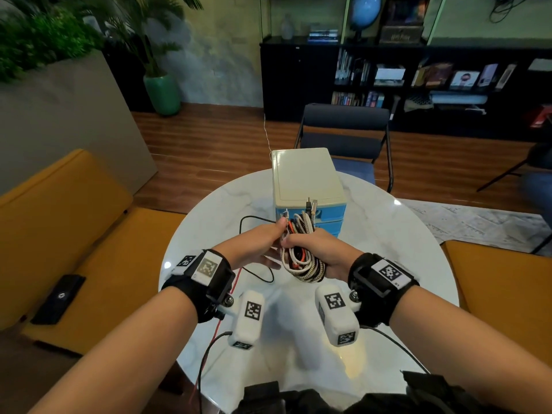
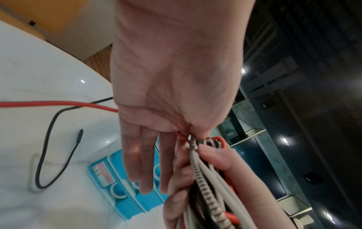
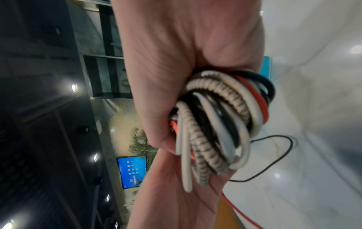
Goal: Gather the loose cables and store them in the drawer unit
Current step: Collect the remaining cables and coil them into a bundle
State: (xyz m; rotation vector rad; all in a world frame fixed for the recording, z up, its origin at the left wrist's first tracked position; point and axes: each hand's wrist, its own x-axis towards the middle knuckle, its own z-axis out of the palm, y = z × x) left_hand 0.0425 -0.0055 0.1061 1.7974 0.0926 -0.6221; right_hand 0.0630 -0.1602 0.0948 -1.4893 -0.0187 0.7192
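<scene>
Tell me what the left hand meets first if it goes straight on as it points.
The cable bundle in the right hand: the left hand pinches its top. Past that, its straight fingers aim at the drawer unit, though depth is unclear.

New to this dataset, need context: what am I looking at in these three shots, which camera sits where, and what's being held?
There is no robot here. A person works bare-handed, wearing a head camera, a left wrist camera and a right wrist camera. The head view looks down at both hands over a round white table. The other two views look along each hand toward its fingers.

The right hand grips a cable bundle of white, braided, black and red coils. The left hand pinches the bundle's top with its thumb, its other fingers straight.

On the table stands a drawer unit, its blue drawers shut. Beside it lies a loose black cable, and a red cable runs toward the left hand.
</scene>
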